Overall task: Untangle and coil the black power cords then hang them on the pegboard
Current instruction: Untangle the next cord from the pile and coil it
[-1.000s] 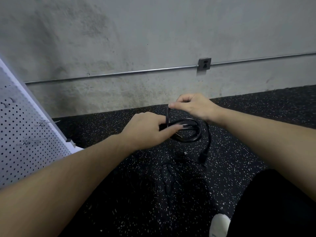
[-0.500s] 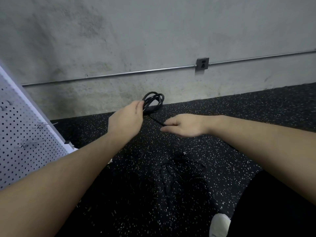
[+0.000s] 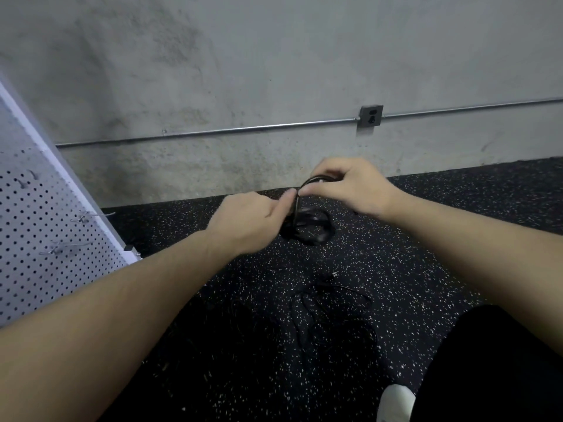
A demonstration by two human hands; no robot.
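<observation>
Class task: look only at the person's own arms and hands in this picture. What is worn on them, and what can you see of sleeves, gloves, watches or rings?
Both forearms are bare up to the frame's edge: no sleeves show. The left hand and right hand wear no gloves. No watch, band or ring is visible on either wrist or on the fingers that show, though blur hides fine detail.

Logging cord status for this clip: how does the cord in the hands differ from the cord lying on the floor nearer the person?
The held cord is gathered into tight loops; the floor cord sprawls in loose, wide loops. The held cord is lifted, gripped by the left hand and pinched by the right hand; the floor cord lies untouched on the speckled floor. Both are black and not yet on the pegboard.
</observation>
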